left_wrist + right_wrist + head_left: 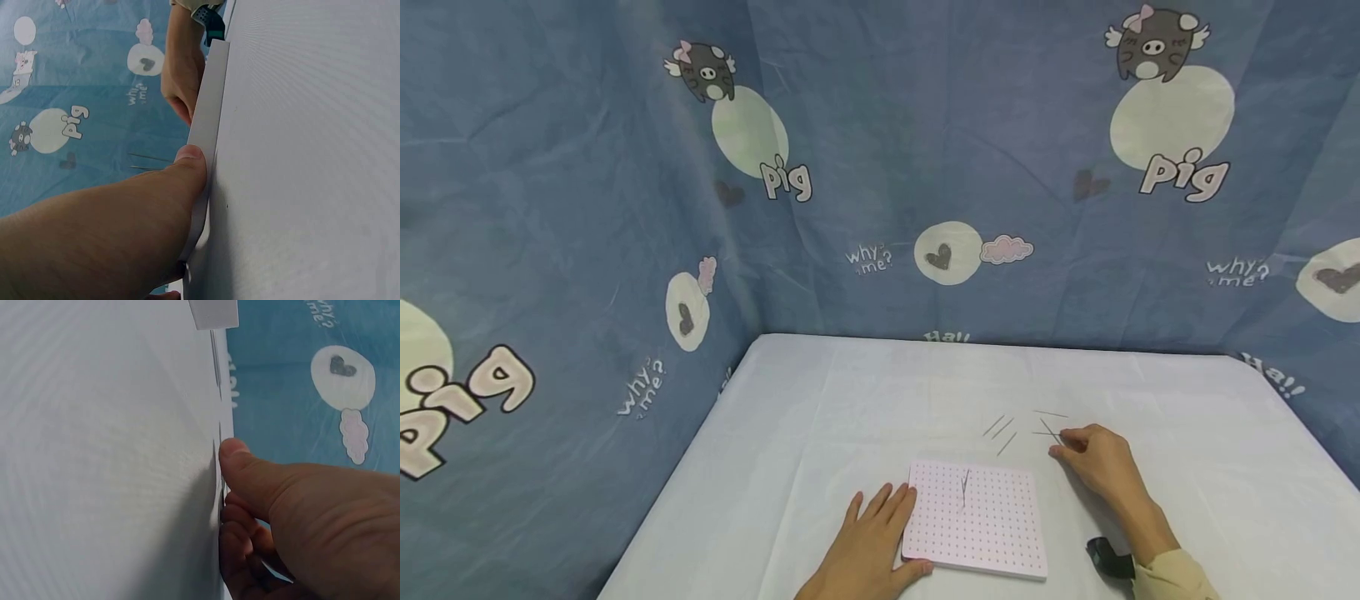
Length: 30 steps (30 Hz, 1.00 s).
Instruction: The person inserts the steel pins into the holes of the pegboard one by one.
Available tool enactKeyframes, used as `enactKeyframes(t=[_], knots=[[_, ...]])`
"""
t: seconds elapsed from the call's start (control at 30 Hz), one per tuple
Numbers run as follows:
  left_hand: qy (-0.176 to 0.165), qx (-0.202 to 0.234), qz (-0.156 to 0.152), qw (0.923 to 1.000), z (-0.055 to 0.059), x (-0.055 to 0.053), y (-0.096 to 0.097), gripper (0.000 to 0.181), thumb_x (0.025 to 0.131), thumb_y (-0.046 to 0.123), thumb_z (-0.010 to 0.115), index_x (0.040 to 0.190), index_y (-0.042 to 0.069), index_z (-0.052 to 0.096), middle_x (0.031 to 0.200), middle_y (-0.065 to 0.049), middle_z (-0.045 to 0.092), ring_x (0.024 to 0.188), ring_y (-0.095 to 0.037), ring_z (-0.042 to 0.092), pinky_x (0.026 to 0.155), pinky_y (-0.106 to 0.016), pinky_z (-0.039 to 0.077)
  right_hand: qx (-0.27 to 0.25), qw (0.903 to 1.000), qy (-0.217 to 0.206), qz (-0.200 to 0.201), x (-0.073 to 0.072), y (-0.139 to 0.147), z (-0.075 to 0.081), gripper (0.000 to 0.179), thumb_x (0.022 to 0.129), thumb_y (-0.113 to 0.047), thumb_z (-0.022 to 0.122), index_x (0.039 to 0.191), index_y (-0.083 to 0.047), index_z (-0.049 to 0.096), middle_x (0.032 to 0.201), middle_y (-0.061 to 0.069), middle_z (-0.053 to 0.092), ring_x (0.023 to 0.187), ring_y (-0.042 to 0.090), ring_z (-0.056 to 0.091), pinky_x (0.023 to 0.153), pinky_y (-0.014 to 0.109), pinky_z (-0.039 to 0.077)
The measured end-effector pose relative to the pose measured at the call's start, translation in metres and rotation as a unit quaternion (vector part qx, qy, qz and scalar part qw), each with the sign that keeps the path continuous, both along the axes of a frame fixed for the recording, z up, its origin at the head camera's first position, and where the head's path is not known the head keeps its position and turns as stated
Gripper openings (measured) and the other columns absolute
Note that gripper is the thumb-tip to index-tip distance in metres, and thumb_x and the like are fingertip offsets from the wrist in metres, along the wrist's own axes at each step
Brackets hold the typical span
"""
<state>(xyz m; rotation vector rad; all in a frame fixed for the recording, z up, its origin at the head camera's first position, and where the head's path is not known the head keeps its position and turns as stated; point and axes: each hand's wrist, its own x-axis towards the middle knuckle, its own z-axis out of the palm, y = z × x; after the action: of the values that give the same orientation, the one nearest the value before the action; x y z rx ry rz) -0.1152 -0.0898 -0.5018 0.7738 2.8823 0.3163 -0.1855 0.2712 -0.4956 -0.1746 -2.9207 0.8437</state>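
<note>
"What's the biggest thing there?"

"A blue cloth backdrop (865,125) printed with pigs, and in front of it a white worktop (820,400)."

"And on that?"

"A pale pegboard (1000,525), lying flat near the front, between the hands."

"How are those?"

"The left hand (865,546) is spread, its fingertips at the board's left edge and its thumb against the near edge. The right hand (1105,462) is beyond the board's far right corner, thumb and forefinger bent close together; I can't tell whether they pinch anything."

"What's by those fingertips?"

"A crossed pair of sticks (1051,432), thin and dark. A lone stick (1050,413) lies beyond them, with three slanted sticks (1003,428) to the left."

"How far along, then?"

"Early, I'd judge: two standing sticks (965,487) are up on the board, and six remain off it."
</note>
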Motion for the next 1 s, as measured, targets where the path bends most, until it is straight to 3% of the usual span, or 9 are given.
enactKeyframes(t=[0.73, 1.0], knots=[[0.004, -0.002, 0.003, 1.0000, -0.0003, 0.0002, 0.0007, 0.098, 0.089, 0.076, 0.053, 0.159, 0.010, 0.035, 0.163, -0.010, 0.041, 0.151, -0.034, 0.038, 0.118, -0.066, 0.030, 0.001, 0.9999, 0.008, -0.011, -0.0009, -0.0029, 0.0003, 0.026, 0.089, -0.015, 0.078, 0.107, 0.004, 0.077, 0.099, 0.018, 0.073, 0.098, 0.039, 0.069, 0.085, 0.053, 0.056], [0.001, -0.001, 0.004, 1.0000, 0.0001, 0.0002, 0.0004, 0.098, 0.089, 0.076, 0.053, 0.159, 0.010, 0.034, 0.163, -0.009, 0.040, 0.152, -0.034, 0.037, 0.118, -0.065, 0.029, 0.029, 0.9993, 0.021, -0.008, -0.0023, -0.0048, 0.0017, 0.016, 0.090, -0.010, 0.074, 0.098, 0.003, 0.079, 0.095, 0.018, 0.074, 0.096, 0.042, 0.069, 0.085, 0.054, 0.055]])
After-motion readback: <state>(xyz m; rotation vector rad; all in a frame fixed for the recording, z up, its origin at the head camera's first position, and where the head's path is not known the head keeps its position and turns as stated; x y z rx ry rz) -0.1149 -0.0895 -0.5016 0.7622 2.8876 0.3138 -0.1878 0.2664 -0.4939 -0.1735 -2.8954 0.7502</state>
